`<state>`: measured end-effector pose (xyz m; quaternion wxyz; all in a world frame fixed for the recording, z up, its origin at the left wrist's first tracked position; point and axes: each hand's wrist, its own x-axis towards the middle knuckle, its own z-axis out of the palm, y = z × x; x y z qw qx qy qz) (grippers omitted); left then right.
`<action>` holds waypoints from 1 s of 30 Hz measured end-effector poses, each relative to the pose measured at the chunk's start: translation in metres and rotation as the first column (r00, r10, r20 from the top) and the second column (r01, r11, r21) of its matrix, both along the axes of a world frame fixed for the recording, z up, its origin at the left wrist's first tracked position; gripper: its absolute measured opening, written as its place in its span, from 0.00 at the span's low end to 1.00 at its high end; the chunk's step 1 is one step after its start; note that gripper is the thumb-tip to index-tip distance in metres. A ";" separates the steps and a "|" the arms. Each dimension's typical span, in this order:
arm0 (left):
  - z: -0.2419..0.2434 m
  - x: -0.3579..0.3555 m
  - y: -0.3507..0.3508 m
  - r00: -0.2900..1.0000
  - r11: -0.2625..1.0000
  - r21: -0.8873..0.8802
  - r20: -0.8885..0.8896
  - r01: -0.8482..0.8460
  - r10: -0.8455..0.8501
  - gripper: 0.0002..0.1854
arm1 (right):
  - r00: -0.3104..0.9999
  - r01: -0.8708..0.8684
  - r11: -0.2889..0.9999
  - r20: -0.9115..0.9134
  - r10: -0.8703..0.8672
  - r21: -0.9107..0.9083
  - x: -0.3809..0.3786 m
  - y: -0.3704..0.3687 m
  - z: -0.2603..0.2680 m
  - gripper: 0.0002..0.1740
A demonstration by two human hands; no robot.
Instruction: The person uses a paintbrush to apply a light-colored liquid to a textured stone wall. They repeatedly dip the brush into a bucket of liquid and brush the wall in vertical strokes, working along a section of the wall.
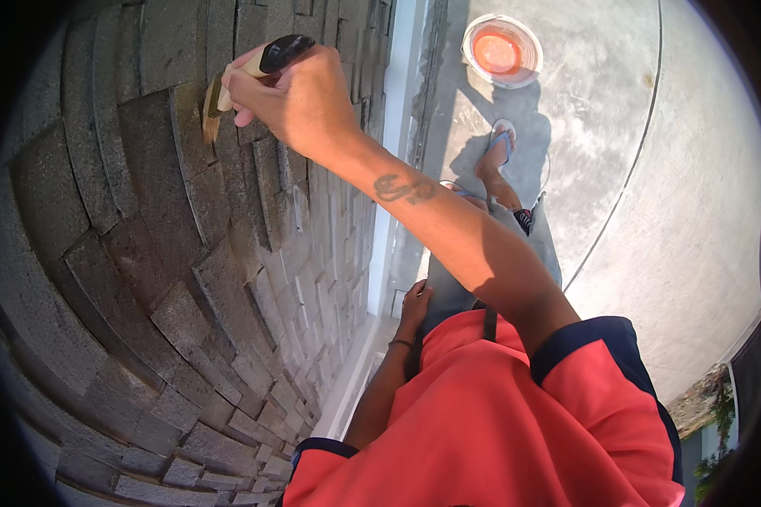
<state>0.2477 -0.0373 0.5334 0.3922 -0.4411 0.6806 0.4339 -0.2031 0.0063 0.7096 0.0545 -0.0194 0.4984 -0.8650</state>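
A flat paintbrush (244, 79) with a pale wooden handle, dark at its end, is gripped in my right hand (298, 95). Its bristles touch the wall of staggered grey stone cladding (146, 152) at the upper left. The stone near the bristles looks brownish and darker than the blocks lower down. My left hand (416, 304) hangs low at my thigh, beside the wall's base; its fingers are partly curled, and whether it holds anything is not visible. A white bucket (531, 60) with orange-red liquid inside stands on the floor ahead of my feet.
A pale ledge (390, 146) runs along the foot of the stone wall. The concrete floor (615, 190) has a dark curved joint line across it. My feet wear flip-flops (501, 139), close to the ledge. Green plants (720, 405) show at the lower right.
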 end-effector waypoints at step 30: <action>-0.018 0.083 -0.046 0.997 0.998 0.026 -0.053 -0.060 0.061 0.30 | 0.995 0.070 0.968 -0.058 -0.086 -0.242 0.001 -0.007 -0.062 0.10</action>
